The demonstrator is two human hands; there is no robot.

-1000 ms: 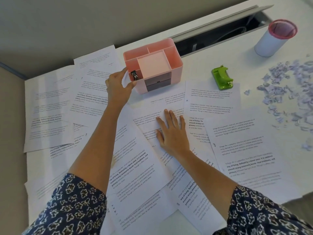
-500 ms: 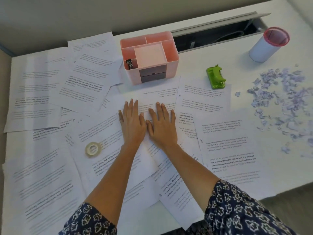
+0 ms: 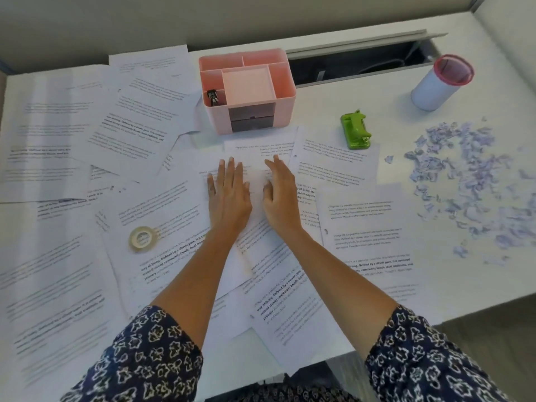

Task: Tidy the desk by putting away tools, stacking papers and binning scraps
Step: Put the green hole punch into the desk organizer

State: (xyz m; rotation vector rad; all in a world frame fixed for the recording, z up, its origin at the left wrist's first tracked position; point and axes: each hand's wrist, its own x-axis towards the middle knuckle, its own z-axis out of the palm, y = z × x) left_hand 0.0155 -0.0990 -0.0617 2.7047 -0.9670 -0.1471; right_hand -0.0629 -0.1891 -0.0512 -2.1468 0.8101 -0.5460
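Printed paper sheets (image 3: 162, 216) lie scattered and overlapping across the white desk. My left hand (image 3: 227, 195) and my right hand (image 3: 280, 195) rest flat, side by side, on the sheets at the middle, fingers straight. Just beyond them stands a pink desk organizer (image 3: 246, 91) with a small black tool (image 3: 212, 97) in its front left compartment. A green hole punch (image 3: 356, 129) sits to its right. A roll of clear tape (image 3: 142, 238) lies on a sheet left of my left arm. Purple paper scraps (image 3: 470, 181) are strewn at the right.
A white cylindrical bin with a pink rim (image 3: 441, 82) stands at the far right, behind the scraps. An open cable slot (image 3: 356, 63) runs along the desk's back edge. The desk's front edge (image 3: 435, 311) drops off at the lower right.
My left hand left the organizer's left side and came down flat beside my right hand. The two hands have since moved slightly apart on the sheets.
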